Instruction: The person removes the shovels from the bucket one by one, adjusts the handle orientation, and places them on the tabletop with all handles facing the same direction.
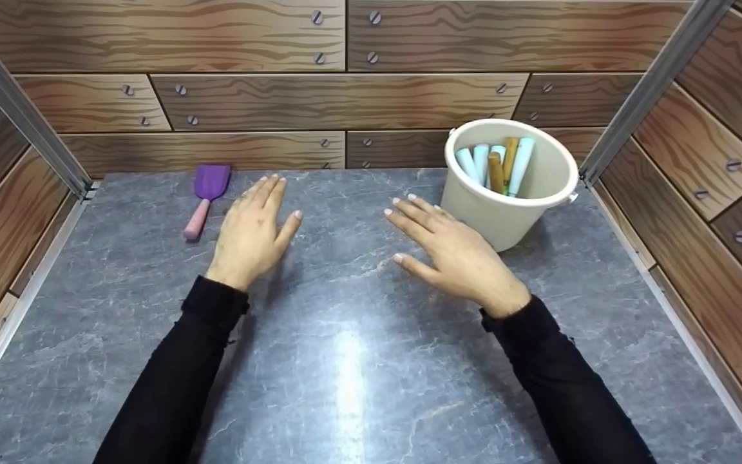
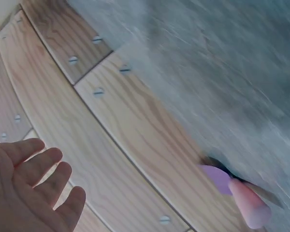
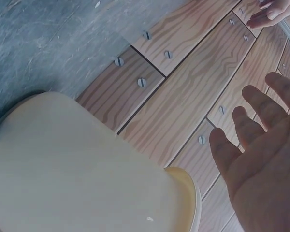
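Observation:
My left hand hovers over the left half of the table with straight fingers and an empty palm. Just left of it lies a small spatula with a purple blade and a pink handle; the left wrist view shows its pink handle at the lower right. My right hand, fingers extended and thumb apart, holds nothing. It is nearest to a cream bucket, overlapping its lower left side in the head view. Several light blue and brown handles stick up inside the bucket; their lower ends are hidden.
The grey marbled table carries a bright light reflection in front. Wood-patterned panels close off the back and both sides, with metal posts at the rear corners. The bucket stands near the back right corner.

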`<action>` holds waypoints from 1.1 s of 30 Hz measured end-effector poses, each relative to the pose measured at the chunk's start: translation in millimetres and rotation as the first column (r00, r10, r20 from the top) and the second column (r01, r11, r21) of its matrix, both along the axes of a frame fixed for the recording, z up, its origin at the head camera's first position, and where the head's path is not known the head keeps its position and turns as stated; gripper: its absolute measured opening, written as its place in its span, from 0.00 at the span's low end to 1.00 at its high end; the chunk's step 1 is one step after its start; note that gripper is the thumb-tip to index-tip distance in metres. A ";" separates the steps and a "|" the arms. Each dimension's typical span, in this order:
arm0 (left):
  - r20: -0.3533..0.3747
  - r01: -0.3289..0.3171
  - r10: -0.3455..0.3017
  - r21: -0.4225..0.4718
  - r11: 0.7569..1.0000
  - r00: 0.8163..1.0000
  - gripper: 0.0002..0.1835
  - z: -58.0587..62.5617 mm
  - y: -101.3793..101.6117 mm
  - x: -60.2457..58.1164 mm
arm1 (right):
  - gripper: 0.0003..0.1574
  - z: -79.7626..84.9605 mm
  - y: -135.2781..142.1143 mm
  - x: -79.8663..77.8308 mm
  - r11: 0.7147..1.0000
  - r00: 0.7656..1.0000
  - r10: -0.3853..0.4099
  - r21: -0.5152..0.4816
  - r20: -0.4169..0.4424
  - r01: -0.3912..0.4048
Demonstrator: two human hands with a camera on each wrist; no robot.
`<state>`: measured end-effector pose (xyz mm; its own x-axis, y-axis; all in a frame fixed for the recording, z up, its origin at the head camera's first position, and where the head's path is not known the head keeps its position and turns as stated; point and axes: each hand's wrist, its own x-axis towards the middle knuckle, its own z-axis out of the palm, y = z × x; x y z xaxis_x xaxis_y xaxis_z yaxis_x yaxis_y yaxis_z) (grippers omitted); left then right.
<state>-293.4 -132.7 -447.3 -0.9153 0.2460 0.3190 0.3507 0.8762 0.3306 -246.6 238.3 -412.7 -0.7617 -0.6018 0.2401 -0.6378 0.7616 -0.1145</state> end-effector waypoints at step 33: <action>-0.028 0.128 -0.129 -0.033 0.991 0.991 0.43 -5.2 40.9 33.6 | 0.46 55.1 42.5 -18.5 0.991 0.990 -0.115 -0.077 -0.083 0.109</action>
